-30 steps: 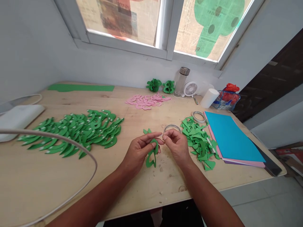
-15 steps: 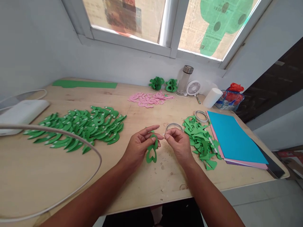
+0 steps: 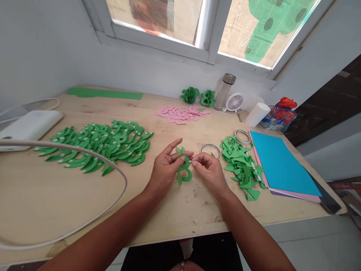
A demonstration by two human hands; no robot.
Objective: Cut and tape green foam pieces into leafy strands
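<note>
My left hand point(image 3: 164, 171) pinches a green paper cutout point(image 3: 187, 177) between thumb and fingers, its index finger raised. The cutout has curved, looped shapes with openings and hangs a little above the table. Close on its right, my right hand point(image 3: 210, 171) has thumb and forefinger pressed together at the paper's edge. A tiny pale bit shows at those fingertips, too small to name. Behind the right hand lies a roll of tape point(image 3: 210, 146), with a dark pointed tip inside its ring.
Green paper pieces with white tabs point(image 3: 101, 146) spread on the left, near a cable point(image 3: 123, 184). Green scraps point(image 3: 242, 165), another tape roll point(image 3: 243, 137) and blue sheets point(image 3: 282, 162) lie right. Pink cutouts point(image 3: 180, 114), green paper balls point(image 3: 190, 95), a bottle point(image 3: 225, 90) and a fan point(image 3: 234, 102) are behind.
The right fingertips have come up against the green cutout's edge. In my left hand the cutout has turned, so its openings face me more. The view has shifted slightly.
</note>
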